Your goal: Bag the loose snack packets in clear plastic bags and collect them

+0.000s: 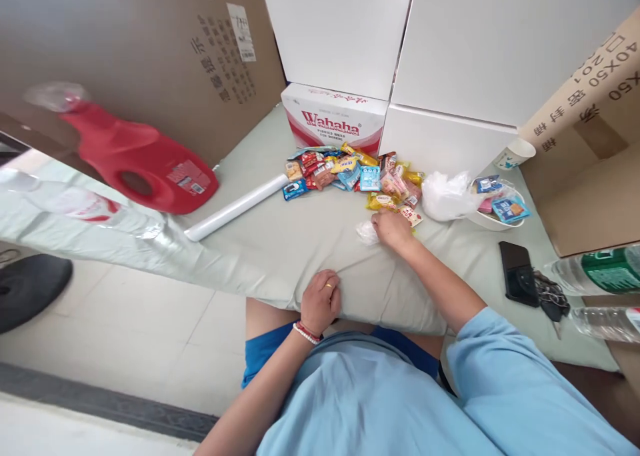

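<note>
I cannot tell if my right hand (393, 229) grips the crumpled plastic (367, 233) at its nine o'clock; my left hand (321, 303) rests, fingers together.

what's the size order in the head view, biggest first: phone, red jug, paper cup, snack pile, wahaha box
1. Red jug
2. Snack pile and Wahaha box: too alike to rank
3. Phone
4. Paper cup
</note>
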`<state>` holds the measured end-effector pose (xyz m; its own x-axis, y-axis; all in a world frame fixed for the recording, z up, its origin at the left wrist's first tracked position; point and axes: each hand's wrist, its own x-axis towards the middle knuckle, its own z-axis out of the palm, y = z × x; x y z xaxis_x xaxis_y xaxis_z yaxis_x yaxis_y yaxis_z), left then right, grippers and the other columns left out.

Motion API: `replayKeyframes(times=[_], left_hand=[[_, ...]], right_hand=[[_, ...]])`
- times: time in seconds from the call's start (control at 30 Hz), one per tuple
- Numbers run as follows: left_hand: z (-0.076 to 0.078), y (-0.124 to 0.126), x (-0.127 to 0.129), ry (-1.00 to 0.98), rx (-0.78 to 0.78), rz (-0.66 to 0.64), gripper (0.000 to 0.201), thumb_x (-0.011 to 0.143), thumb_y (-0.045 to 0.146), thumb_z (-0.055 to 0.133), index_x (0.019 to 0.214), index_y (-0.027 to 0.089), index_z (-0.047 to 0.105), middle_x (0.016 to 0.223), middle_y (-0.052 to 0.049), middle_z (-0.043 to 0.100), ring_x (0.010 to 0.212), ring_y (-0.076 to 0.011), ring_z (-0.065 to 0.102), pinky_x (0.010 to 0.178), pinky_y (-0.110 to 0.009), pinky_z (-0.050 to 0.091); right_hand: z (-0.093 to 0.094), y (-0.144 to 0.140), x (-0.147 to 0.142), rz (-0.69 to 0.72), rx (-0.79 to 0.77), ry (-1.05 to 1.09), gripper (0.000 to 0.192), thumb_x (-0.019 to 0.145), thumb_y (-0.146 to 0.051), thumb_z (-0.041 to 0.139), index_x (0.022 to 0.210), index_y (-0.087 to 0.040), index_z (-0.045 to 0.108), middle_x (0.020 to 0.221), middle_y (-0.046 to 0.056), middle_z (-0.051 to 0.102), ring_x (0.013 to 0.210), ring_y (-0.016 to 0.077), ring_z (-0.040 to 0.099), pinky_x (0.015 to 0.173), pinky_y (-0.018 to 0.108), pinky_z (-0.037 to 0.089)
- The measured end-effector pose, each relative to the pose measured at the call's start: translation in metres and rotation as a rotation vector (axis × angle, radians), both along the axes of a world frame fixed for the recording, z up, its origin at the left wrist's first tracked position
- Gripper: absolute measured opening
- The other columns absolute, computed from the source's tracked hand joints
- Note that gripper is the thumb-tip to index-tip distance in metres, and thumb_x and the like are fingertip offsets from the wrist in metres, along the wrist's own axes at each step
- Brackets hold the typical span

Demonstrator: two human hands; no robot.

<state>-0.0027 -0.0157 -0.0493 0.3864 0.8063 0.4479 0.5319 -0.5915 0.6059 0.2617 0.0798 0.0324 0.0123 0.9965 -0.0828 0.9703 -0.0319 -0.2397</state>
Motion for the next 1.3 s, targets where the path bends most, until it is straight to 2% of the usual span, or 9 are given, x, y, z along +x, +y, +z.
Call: replayKeyframes(times=[0.17,0.33,0.43,0.53,0.63,0.7,0.97,1.17,1.3], left_hand=[[0.019,-0.003,0.007,-0.355,-0.468,0.094,0.016,0.099,0.030,0.053,0.102,0.022,0.066,0.099,-0.006,0.068,0.094,-0.0189,0.066,0.080,-0.033,0.056],[0.025,0.021,0.042,-0.710,-0.890,-0.004,0.057,0.077,0.044,0.080,0.124,0.021,0.060,0.117,-0.009,0.065,0.078,-0.0147,0.065,0.055,-0.024,0.049],[0.023,0.040,0.049,-0.779,-0.938,0.061,0.038,0.077,0.044,0.079,0.099,0.017,0.066,0.090,-0.003,0.066,0.062,-0.0092,0.056,0.054,-0.022,0.043],[0.026,0.042,0.047,-0.791,-0.969,0.055,0.037,0.082,0.050,0.075,0.098,0.018,0.067,0.082,-0.002,0.065,0.065,-0.0105,0.057,0.055,-0.022,0.042],[0.033,0.031,0.046,-0.795,-1.127,-0.163,0.049,0.080,0.058,0.077,0.109,0.019,0.068,0.090,-0.004,0.067,0.074,-0.0138,0.061,0.054,-0.022,0.041],[0.036,0.023,0.047,-0.795,-1.211,-0.276,0.049,0.076,0.060,0.080,0.096,0.017,0.068,0.081,-0.002,0.064,0.068,-0.0117,0.057,0.052,-0.022,0.038],[0.030,0.025,0.017,-0.876,-1.095,-0.018,0.052,0.063,0.058,0.090,0.071,0.018,0.058,0.061,0.006,0.051,0.054,-0.0060,0.040,0.053,-0.021,0.032],[0.033,0.012,0.004,-1.003,-1.183,-0.272,0.049,0.067,0.057,0.090,0.078,0.019,0.061,0.088,-0.003,0.066,0.082,-0.0147,0.061,0.073,-0.027,0.049],[0.034,0.012,-0.004,-0.922,-1.143,-0.274,0.046,0.071,0.055,0.086,0.079,0.019,0.059,0.071,0.002,0.056,0.064,-0.0095,0.050,0.061,-0.023,0.041]], right_hand=[[-0.003,-0.031,0.003,-0.167,0.297,0.679,0.021,0.091,-0.036,0.062,0.096,-0.022,0.077,0.092,0.005,0.074,0.083,0.0208,0.064,0.073,0.030,0.048],[-0.017,-0.095,-0.028,-0.370,0.044,1.286,0.034,0.072,-0.052,0.082,0.086,-0.021,0.075,0.059,-0.005,0.055,0.049,0.0098,0.035,0.047,0.024,0.026],[-0.023,-0.122,-0.039,-0.515,0.012,1.445,0.039,0.065,-0.050,0.089,0.086,-0.021,0.074,0.059,-0.007,0.052,0.047,0.0067,0.026,0.044,0.023,0.018],[-0.022,-0.136,-0.043,-0.624,0.083,1.489,0.041,0.061,-0.049,0.091,0.084,-0.021,0.072,0.062,-0.006,0.054,0.047,0.0057,0.025,0.044,0.022,0.017],[-0.018,-0.139,-0.050,-0.591,0.020,1.481,0.042,0.062,-0.052,0.090,0.083,-0.020,0.073,0.063,-0.005,0.056,0.046,0.0055,0.025,0.044,0.023,0.017],[-0.016,-0.137,-0.057,-0.546,-0.023,1.468,0.042,0.064,-0.054,0.088,0.083,-0.020,0.073,0.063,-0.005,0.057,0.046,0.0058,0.026,0.044,0.023,0.018],[-0.018,-0.133,-0.053,-0.481,0.142,1.309,0.035,0.072,-0.053,0.084,0.085,-0.022,0.072,0.068,-0.003,0.057,0.055,0.0096,0.037,0.048,0.023,0.029],[-0.011,-0.136,-0.044,-0.525,0.021,1.411,0.039,0.069,-0.055,0.086,0.086,-0.025,0.068,0.062,-0.007,0.047,0.047,0.0077,0.032,0.039,0.020,0.023],[-0.011,-0.141,-0.044,-0.512,0.053,1.361,0.037,0.070,-0.054,0.086,0.084,-0.024,0.070,0.061,-0.006,0.049,0.045,0.0068,0.029,0.040,0.021,0.022]])
